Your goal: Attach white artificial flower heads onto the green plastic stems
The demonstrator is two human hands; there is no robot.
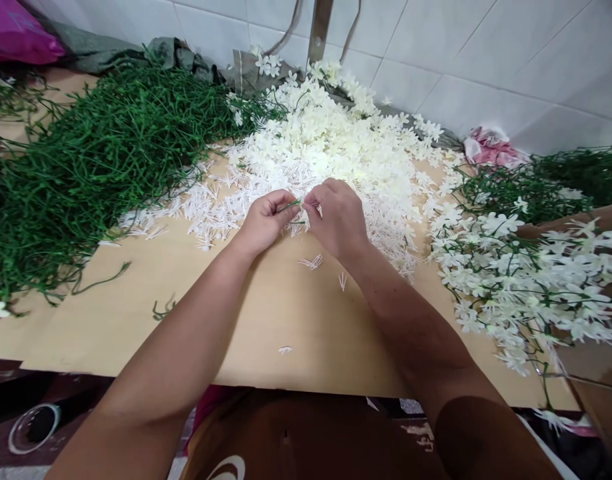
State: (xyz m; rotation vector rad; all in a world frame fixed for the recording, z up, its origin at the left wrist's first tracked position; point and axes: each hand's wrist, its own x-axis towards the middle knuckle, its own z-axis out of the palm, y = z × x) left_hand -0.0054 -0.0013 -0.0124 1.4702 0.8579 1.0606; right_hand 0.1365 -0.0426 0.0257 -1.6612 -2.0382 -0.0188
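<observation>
My left hand [266,219] is closed in a pinch on a thin green plastic stem [290,206] that sticks out to the right. My right hand [336,217] is closed too, its fingertips meeting the stem's tip and pinching a small white piece [319,209] that I cannot make out clearly. Both hands hover over the tan board [266,320], at the near edge of a big heap of white artificial flower heads [331,147]. Small white stamen pieces [206,210] lie scattered to the left of my hands.
A large pile of green stems [86,160] fills the left side. Assembled flower sprigs [526,280] lie at the right, over a cardboard box edge [586,223]. A pink bag [491,148] sits by the tiled wall. A few loose white bits [312,261] lie on the board.
</observation>
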